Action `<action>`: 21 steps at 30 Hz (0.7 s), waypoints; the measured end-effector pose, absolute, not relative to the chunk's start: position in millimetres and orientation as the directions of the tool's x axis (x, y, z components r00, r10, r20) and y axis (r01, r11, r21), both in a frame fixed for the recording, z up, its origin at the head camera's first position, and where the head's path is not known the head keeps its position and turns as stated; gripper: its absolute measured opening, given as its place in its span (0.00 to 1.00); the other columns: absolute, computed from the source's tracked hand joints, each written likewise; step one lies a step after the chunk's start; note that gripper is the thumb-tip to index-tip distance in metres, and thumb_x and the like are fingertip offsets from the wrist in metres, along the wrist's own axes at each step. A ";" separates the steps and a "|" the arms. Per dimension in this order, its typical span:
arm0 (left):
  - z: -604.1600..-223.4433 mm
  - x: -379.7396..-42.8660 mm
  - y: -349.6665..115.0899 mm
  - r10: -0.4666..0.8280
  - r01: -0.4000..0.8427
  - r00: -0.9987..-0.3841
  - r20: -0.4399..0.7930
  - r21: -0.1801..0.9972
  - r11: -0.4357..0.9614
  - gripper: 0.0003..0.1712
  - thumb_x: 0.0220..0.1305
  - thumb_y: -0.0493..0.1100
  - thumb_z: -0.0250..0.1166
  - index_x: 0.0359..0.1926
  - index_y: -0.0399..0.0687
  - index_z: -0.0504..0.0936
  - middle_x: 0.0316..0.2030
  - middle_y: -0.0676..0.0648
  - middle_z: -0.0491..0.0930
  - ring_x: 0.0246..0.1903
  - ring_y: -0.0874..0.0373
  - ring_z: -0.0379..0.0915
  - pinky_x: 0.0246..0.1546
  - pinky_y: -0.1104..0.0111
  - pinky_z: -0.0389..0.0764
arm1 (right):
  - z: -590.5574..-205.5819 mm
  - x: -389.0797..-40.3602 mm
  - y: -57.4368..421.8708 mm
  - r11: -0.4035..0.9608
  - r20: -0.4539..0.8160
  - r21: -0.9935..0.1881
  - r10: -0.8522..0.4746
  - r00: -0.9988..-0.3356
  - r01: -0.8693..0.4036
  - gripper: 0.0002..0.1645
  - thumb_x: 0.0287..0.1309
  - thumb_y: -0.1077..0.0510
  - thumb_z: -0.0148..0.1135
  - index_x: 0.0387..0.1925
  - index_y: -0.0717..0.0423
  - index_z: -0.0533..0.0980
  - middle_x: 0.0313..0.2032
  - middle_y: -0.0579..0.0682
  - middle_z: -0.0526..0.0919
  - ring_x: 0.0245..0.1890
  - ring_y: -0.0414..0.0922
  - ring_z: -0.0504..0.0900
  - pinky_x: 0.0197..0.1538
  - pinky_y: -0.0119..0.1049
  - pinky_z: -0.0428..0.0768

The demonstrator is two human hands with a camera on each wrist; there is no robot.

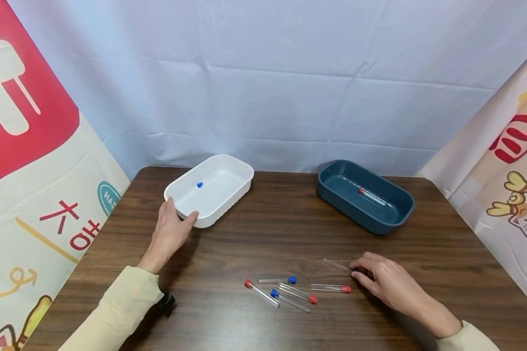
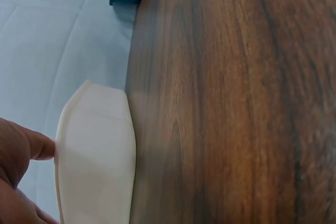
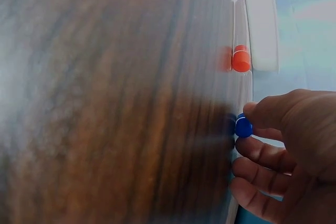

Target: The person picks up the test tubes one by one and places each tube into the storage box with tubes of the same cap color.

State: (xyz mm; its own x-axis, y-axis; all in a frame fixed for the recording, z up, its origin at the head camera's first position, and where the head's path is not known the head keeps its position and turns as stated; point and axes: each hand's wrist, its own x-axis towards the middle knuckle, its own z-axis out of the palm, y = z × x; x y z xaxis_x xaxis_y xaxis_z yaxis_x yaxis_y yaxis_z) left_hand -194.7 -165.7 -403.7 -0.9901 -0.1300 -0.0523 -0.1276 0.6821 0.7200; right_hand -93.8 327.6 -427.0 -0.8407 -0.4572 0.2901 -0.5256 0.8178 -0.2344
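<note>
At the near left end of a white plastic basin (image 1: 228, 207), my left hand (image 1: 170, 233) holds the rim, with thumb and fingers spread across that end. The thumb (image 2: 41, 146) touches the rim in the left wrist view. A small blue cap (image 1: 199, 185) lies inside the basin. My right hand (image 1: 388, 282) pinches the blue cap (image 3: 243, 126) of a clear test tube (image 1: 336, 265) between thumb and fingers, low at the tabletop. Left of it lie several more clear test tubes, such as a red-capped tube (image 1: 329, 288) and a blue-capped tube (image 1: 275, 280).
A dark blue basin (image 1: 351, 207) stands at the back right with a red-capped test tube (image 1: 373, 197) in it. The wooden table (image 1: 272, 234) ends at a pale curtain (image 1: 281, 107). A black object (image 1: 166, 303) shows beside the left sleeve.
</note>
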 end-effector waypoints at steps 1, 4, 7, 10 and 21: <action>-403.9 -195.3 -166.1 -0.128 -0.125 -0.991 -0.050 0.719 0.684 0.56 0.74 0.59 0.57 0.81 0.31 0.34 0.79 0.29 0.39 0.75 0.31 0.47 0.71 0.40 0.56 | -426.8 -94.1 327.6 0.823 0.280 -0.239 -0.449 -0.848 -0.515 0.09 0.58 0.61 0.75 0.40 0.46 0.86 0.33 0.31 0.77 0.29 0.28 0.70 0.30 0.30 0.74; -404.3 -196.8 -167.2 -0.119 -0.114 -0.992 -0.044 0.715 0.689 0.56 0.74 0.58 0.57 0.80 0.30 0.35 0.79 0.28 0.40 0.76 0.32 0.46 0.72 0.41 0.55 | -426.6 -94.6 327.8 0.835 0.257 -0.247 -0.433 -0.864 -0.492 0.08 0.59 0.61 0.75 0.40 0.47 0.86 0.33 0.31 0.77 0.28 0.27 0.70 0.30 0.30 0.74; -404.5 -198.3 -169.0 -0.109 -0.104 -0.993 -0.038 0.710 0.697 0.56 0.74 0.57 0.57 0.80 0.29 0.35 0.78 0.27 0.40 0.76 0.32 0.45 0.73 0.42 0.54 | -426.8 -95.0 327.9 0.841 0.258 -0.246 -0.422 -0.869 -0.482 0.08 0.59 0.60 0.75 0.40 0.47 0.86 0.32 0.31 0.76 0.28 0.27 0.69 0.29 0.30 0.73; -404.2 -199.2 -170.5 -0.096 -0.087 -0.995 -0.027 0.711 0.698 0.55 0.74 0.56 0.58 0.80 0.28 0.37 0.78 0.27 0.41 0.76 0.32 0.45 0.73 0.43 0.53 | -427.1 -95.6 328.2 0.845 0.268 -0.244 -0.413 -0.870 -0.477 0.08 0.59 0.60 0.75 0.40 0.47 0.86 0.31 0.30 0.76 0.27 0.27 0.69 0.28 0.30 0.72; -404.6 -203.8 -173.5 -0.063 -0.068 -0.997 -0.033 0.719 0.692 0.53 0.73 0.52 0.58 0.80 0.27 0.37 0.77 0.26 0.42 0.76 0.32 0.46 0.74 0.45 0.53 | -426.4 -94.8 329.1 0.873 0.215 -0.263 -0.361 -0.908 -0.409 0.07 0.60 0.59 0.75 0.40 0.47 0.86 0.30 0.31 0.75 0.27 0.28 0.70 0.28 0.31 0.72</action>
